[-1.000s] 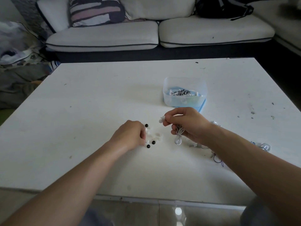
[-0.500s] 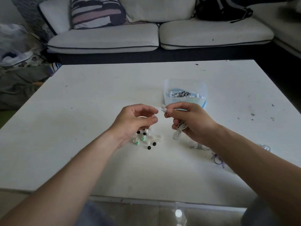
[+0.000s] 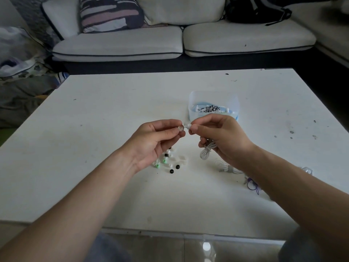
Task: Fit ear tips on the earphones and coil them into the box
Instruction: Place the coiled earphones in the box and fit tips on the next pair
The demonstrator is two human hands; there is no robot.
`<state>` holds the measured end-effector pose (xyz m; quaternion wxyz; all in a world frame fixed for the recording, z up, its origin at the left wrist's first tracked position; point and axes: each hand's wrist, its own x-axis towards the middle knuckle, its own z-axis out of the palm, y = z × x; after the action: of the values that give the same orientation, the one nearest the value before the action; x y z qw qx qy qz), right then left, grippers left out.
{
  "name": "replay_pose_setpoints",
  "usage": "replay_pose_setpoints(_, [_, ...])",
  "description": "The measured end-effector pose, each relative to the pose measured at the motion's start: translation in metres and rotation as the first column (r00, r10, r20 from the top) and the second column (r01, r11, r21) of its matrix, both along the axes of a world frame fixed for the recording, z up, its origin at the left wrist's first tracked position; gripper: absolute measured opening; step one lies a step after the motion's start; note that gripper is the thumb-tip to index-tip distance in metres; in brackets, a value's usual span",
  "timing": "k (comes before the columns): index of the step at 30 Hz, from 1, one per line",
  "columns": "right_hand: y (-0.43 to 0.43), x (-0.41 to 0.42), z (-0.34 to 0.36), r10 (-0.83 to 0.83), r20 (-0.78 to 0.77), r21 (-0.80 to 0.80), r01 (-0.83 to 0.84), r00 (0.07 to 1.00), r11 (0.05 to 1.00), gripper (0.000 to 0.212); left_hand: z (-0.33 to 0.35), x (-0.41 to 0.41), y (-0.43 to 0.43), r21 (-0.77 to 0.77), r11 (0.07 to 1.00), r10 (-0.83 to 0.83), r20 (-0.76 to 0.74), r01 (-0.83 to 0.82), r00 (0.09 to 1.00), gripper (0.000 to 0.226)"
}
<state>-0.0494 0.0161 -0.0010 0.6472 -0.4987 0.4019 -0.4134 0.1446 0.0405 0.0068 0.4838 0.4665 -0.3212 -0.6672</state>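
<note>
Logged from my head view:
- Item one, the left hand (image 3: 154,140): I see thumb and forefinger pinching a clear ear tip (image 3: 180,128), raised above the table (image 3: 113,110).
- Item two, the right hand (image 3: 221,137): its fingertips pinch a white earbud (image 3: 188,126), nozzle just beside the tip. I cannot tell whether they touch. The bundled white cable (image 3: 206,151) hangs from the same hand.
- Item three, loose tips (image 3: 168,161): black, clear and green, scattered on the table under the left hand.
- Item four, the box (image 3: 213,104): clear plastic, behind the hands, with coiled earphones inside.
</note>
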Motion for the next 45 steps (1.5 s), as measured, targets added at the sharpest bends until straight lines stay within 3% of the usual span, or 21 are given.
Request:
replay_pose_setpoints(11, [-0.0005, 0.0001, -0.0008, 0.02, -0.024, -0.042, -0.021, 1.0, 0.999, 0.006, 0.0011, -0.0024, 0.0008, -0.019, 1.0, -0.007, 0.009, 0.007, 1.0, 0.027])
replay_pose_setpoints(17, [-0.0016, -0.0006, -0.003, 0.025, -0.038, -0.054, -0.027, 0.999, 0.998, 0.005, 0.0011, -0.0038, 0.0018, -0.024, 1.0, 0.008, 0.031, -0.008, 0.999, 0.016])
replay_pose_setpoints(45, [-0.0072, -0.0051, -0.0052, 0.095, -0.115, -0.078, -0.104, 0.989, 0.991, 0.004, 0.0001, -0.0088, 0.0042, 0.001, 1.0, 0.0, 0.072, 0.0, 0.997, 0.016])
